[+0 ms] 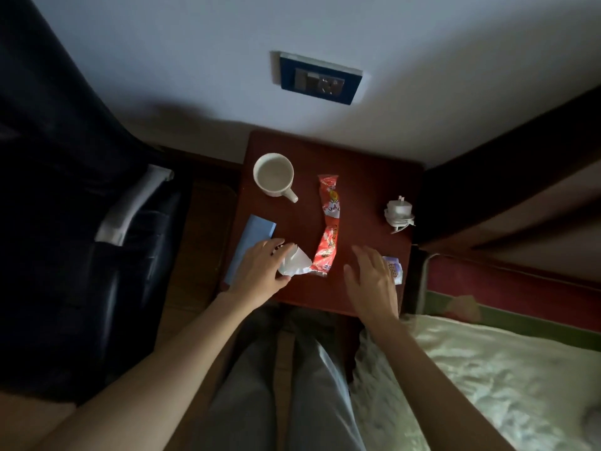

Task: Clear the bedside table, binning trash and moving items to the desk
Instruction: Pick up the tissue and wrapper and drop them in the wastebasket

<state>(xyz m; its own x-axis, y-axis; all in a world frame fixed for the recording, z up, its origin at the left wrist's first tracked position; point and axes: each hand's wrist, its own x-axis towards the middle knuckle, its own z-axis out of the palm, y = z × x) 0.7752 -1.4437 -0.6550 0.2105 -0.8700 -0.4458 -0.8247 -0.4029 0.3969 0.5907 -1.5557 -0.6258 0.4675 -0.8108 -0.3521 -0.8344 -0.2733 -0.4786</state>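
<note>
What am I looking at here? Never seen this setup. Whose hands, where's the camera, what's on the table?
There is no machine here: a person wears one wide-angle camera on the head, looking forward and down, so you see their own two bare arms reaching out.

The dark red surface is the bedside table, with a bed on the right and a wall socket above.

On it: a white mug, a long red snack wrapper, a white charger with its cable wound round it, a light blue flat box at the left edge, and a small printed packet at the right edge.

The left hand is closing on a crumpled white wrapper. The right hand is open, holding nothing, beside the small packet.
</note>
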